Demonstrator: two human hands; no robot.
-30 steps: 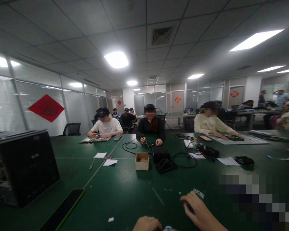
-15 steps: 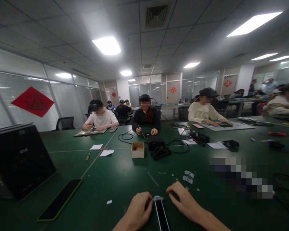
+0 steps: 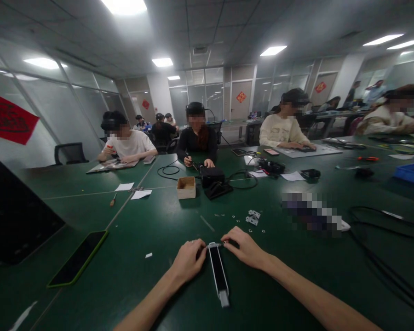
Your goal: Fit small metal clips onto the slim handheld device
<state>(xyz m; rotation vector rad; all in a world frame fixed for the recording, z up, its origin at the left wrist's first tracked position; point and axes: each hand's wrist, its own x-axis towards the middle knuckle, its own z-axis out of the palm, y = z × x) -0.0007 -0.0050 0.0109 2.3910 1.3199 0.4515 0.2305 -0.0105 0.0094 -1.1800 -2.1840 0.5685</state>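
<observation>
A long, narrow strip-like device (image 3: pixel 218 271) with a black face and pale edges lies on the green table (image 3: pixel 124 294). Its far end carries a small crosswise metal piece. My left hand (image 3: pixel 189 258) rests at the left of that end, fingers curled and closed against the crosspiece. On the other side, my right hand (image 3: pixel 244 247) has thumb and forefinger pinched by the right tip of the crosspiece; a tiny shiny bit shows there, too small to name. Beyond the right hand lie small metal plates with holes (image 3: pixel 253 217) and several tiny rings (image 3: pixel 250 230).
A green-edged phone (image 3: pixel 78 259) and a black box-like case (image 3: pixel 17 216) are on the left. Ahead stands an open cardboard box (image 3: pixel 186 188) beside a black device (image 3: pixel 212 177). Cables (image 3: pixel 372 248) and a blue tray (image 3: pixel 412 174) are at right. Co-workers sit opposite.
The camera has tilted down, so the device's near end and more of both forearms show. Both hands stay at the device's far end; the right fingertips look more closely pinched.
</observation>
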